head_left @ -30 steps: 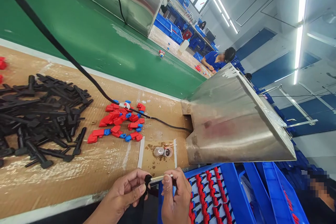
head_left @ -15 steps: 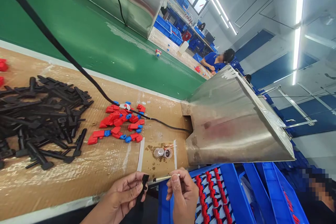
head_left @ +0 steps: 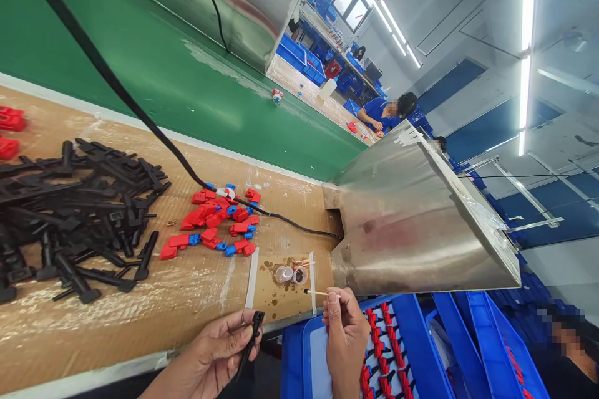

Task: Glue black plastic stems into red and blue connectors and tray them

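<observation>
My left hand (head_left: 219,349) grips a black plastic part (head_left: 249,340) at the table's front edge, its squarish head pointing up. Between the thumb and fingers of my right hand (head_left: 345,330) is a thin cotton swab (head_left: 319,292) with a dark tip, pointing left. That tip is just in front of a small clear cup of dark liquid (head_left: 299,275), apart from it. Beside the cup lies a round clear lid (head_left: 283,274). Both rest on a stained brown patch between white tape strips.
Many black parts (head_left: 93,218) are heaped at left, with red and blue pieces (head_left: 218,215) right of them. A black cable (head_left: 140,118) crosses the table (head_left: 196,290). A metal panel (head_left: 421,218) stands at right, above blue trays (head_left: 416,336) of red parts. A co-worker (head_left: 386,113) sits farther back.
My right hand has moved right and up with the swab, whose tip has left the black part and is nearer the cup. My left hand stays almost in place, still holding the part.
</observation>
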`<state>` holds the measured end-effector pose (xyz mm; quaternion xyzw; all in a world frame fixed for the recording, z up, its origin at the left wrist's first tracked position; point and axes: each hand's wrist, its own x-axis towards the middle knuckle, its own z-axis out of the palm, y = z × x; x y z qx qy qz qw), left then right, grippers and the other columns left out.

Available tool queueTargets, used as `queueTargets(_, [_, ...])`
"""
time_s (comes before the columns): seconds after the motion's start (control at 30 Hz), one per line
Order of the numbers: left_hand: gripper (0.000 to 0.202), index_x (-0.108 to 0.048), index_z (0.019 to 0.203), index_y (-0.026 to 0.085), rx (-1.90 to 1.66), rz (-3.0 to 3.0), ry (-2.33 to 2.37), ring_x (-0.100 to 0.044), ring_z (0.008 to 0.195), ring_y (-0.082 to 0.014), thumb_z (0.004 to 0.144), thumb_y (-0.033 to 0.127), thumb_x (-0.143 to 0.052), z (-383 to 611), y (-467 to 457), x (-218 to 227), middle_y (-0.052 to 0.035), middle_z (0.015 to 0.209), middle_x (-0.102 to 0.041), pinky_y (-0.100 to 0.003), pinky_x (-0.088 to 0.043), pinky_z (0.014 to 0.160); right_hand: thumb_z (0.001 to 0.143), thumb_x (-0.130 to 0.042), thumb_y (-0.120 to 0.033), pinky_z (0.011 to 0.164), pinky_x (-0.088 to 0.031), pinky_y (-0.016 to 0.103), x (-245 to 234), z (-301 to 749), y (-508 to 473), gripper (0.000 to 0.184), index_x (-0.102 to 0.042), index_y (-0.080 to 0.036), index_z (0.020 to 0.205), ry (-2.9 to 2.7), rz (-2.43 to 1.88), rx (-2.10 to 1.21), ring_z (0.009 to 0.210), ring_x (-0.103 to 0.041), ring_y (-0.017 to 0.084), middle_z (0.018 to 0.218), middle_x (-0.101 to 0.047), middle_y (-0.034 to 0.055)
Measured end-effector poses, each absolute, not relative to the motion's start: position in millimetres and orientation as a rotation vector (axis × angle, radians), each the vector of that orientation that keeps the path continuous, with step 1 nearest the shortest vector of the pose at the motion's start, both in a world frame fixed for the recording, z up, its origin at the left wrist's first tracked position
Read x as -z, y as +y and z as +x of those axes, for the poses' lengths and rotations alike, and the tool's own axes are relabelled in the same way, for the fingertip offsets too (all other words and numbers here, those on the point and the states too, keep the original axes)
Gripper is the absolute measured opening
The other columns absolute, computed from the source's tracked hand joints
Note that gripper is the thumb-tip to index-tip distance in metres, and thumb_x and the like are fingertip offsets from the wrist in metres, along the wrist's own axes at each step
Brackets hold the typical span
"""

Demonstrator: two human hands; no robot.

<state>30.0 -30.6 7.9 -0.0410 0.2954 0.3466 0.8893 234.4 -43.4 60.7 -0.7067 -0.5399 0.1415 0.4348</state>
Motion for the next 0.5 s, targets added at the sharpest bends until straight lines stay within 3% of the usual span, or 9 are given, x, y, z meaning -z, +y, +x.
queueTargets(0.27, [0.049, -0.081, 0.081, 0.012, -0.736, -0.107, 0.668, -0.067, 0.058, -0.01, 0.041, 0.021, -0.108, 32.9, -28.2, 1.0, -0.0035, 0.068, -0.074, -0.009, -0.047, 0.045, 0.105, -0.052, -0.027, 0.062, -0.049, 0.023, -46.3, 247.3, -36.7, 0.021, -0.07, -0.021, 0.095, -1.731, -1.702, -0.032, 0.067, -0.062, 0.015, 0.078, -0.064, 0.0003])
queueTargets(0.5, [0.046, -0.08, 0.08, 0.011, -0.751, -0.113, 0.644, -0.065, 0.055, -0.0094, 0.043, 0.018, -0.107, 35.7, -28.1, 13.8, -0.003, 0.065, -0.073, -0.009, -0.045, 0.042, 0.106, -0.05, -0.022, 0.065, -0.048, 0.022, -39.2, 244.3, -27.2, 0.02, -0.066, -0.022, 0.095, -1.797, -1.696, 0.039, 0.071, -0.063, 0.014, 0.08, -0.065, -0.0003])
